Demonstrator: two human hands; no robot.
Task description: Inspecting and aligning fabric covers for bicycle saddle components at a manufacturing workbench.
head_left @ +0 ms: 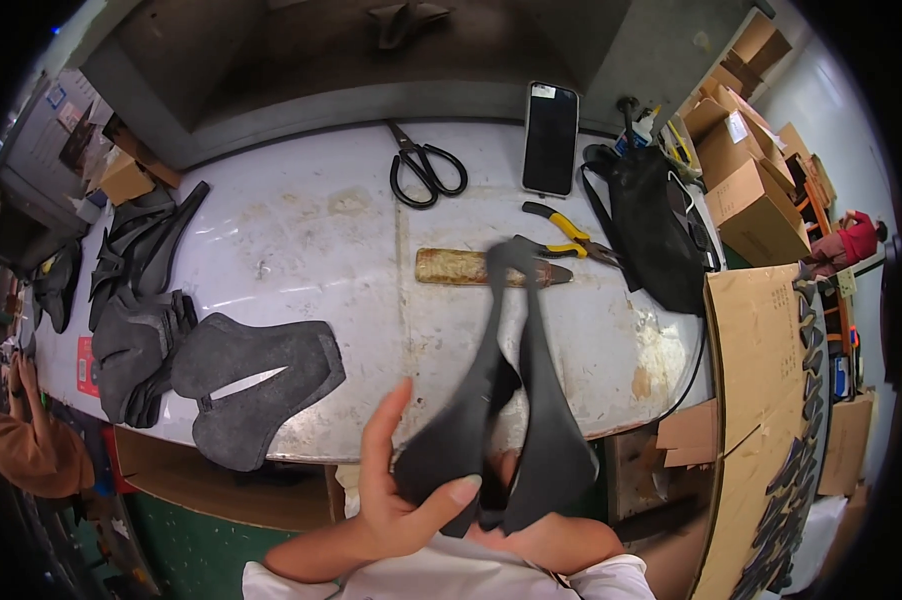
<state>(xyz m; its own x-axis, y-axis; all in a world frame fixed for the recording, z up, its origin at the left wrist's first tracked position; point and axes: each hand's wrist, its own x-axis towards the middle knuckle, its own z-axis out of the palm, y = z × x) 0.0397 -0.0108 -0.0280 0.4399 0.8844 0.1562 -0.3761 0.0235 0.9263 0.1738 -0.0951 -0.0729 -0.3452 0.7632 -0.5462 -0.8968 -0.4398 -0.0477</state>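
A black bicycle saddle cover (556, 450), split by a long central slot, is held up in front of me over the table's near edge. Its narrow nose points away from me and looks blurred. My left hand (396, 505) grips the left wing, thumb on the surface and index finger stretched upward. My right hand (516, 540) is at the rear of the right wing, its fingers mostly hidden behind the piece. Left of my hands lies a grey saddle-shaped pad (286, 350) with a slit, beside a stack of similar grey pads (136, 350).
Beyond the cover lie a worn wooden-handled knife (451, 266), yellow-black pliers (571, 235), black scissors (426, 175) and a phone (551, 140). A black bag (656, 230) rests at the right. Black saddle pieces (146, 240) stand at the left; cardboard (756, 400) borders the right side.
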